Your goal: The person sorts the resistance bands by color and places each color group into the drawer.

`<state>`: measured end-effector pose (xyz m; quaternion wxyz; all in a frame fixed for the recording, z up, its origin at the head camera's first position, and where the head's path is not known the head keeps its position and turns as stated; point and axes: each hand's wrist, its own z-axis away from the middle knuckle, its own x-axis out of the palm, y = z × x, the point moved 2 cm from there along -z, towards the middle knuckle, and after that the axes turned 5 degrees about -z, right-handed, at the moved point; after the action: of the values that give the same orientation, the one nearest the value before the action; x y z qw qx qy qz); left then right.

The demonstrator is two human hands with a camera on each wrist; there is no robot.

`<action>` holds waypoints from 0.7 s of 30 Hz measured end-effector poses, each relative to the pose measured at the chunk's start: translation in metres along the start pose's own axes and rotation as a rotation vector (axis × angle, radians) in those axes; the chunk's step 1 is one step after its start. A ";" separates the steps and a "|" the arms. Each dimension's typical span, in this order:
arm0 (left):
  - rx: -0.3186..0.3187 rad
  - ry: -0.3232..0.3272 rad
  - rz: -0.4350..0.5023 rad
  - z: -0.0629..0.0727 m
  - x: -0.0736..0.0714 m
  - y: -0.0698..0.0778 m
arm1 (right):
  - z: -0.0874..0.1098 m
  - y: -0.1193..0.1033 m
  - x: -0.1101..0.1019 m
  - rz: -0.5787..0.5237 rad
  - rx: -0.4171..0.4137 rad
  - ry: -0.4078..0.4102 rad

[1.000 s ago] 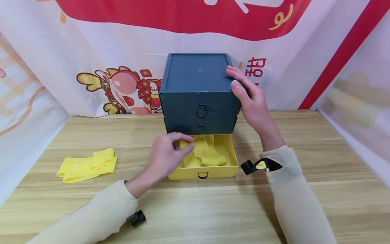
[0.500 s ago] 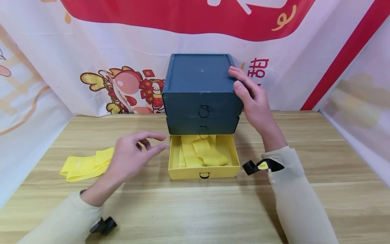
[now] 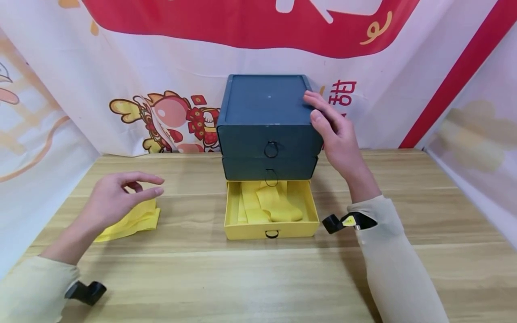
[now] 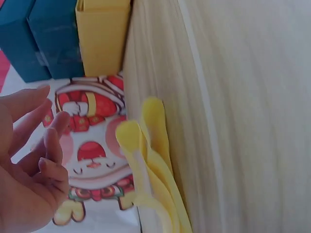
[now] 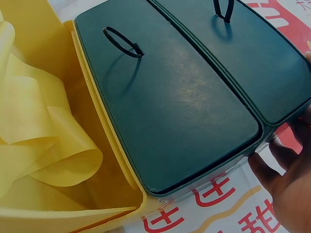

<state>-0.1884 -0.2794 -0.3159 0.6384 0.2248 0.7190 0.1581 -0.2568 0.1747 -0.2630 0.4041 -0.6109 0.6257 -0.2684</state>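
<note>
A stack of drawers stands at the back of the table, two dark blue drawers above a yellow one. The bottom yellow drawer is pulled out and holds a folded yellow band. My right hand rests against the right side and top edge of the stack, its fingers near straight. To the left, my left hand hovers over a second folded yellow band on the table. Its fingers are loosely bent with nothing between them. In the left wrist view this band lies beyond the fingertips.
Behind the stack hangs a white and red printed cloth with cartoon figures. Black ring pulls hang on the drawer fronts. The wooden table extends in front of the open drawer and to both sides.
My left hand has moved away from the open drawer, leftward to above the band on the table. The right hand stays on the stack; the band in the drawer lies slightly differently.
</note>
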 end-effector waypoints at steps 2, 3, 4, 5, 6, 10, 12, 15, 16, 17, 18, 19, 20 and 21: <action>-0.025 -0.020 -0.013 -0.002 -0.002 -0.010 | 0.000 0.000 0.000 0.002 0.001 -0.001; -0.036 -0.033 -0.017 -0.003 -0.003 -0.015 | 0.000 0.000 0.000 0.003 0.001 -0.001; -0.047 -0.048 -0.018 -0.005 -0.003 -0.018 | 0.000 0.000 0.000 0.004 0.001 -0.001; -0.057 -0.067 -0.018 -0.006 -0.003 -0.022 | 0.000 0.000 0.000 0.006 0.000 0.000; -0.065 -0.089 -0.016 -0.007 -0.003 -0.025 | 0.000 0.000 0.000 0.003 -0.001 0.000; -0.070 -0.177 -0.017 -0.012 -0.002 -0.036 | 0.000 0.001 0.000 -0.003 -0.004 -0.001; -0.069 -0.219 -0.028 -0.013 -0.001 -0.041 | 0.000 0.001 0.001 -0.005 -0.003 -0.004; -0.071 -0.273 -0.045 -0.014 0.001 -0.047 | 0.000 0.001 0.001 -0.004 -0.002 -0.008; -0.067 -0.288 -0.045 -0.014 0.002 -0.048 | -0.001 0.001 0.001 -0.003 -0.003 -0.008; -0.062 -0.301 -0.043 -0.015 0.003 -0.049 | -0.001 0.001 0.001 -0.001 -0.006 -0.007; -0.055 -0.311 -0.038 -0.015 0.003 -0.049 | -0.001 0.001 0.001 -0.001 -0.007 -0.007; -0.044 -0.319 -0.034 -0.015 0.004 -0.049 | -0.001 0.001 0.001 -0.001 -0.008 -0.005; -0.029 -0.326 -0.031 -0.015 0.004 -0.049 | -0.001 0.001 0.000 0.001 -0.008 -0.004; -0.012 -0.334 -0.029 -0.015 0.004 -0.048 | -0.001 0.001 0.000 0.001 -0.009 -0.003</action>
<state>-0.2096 -0.3169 -0.3424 0.7524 0.2337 0.6053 0.1135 -0.2577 0.1746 -0.2634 0.4026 -0.6128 0.6265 -0.2645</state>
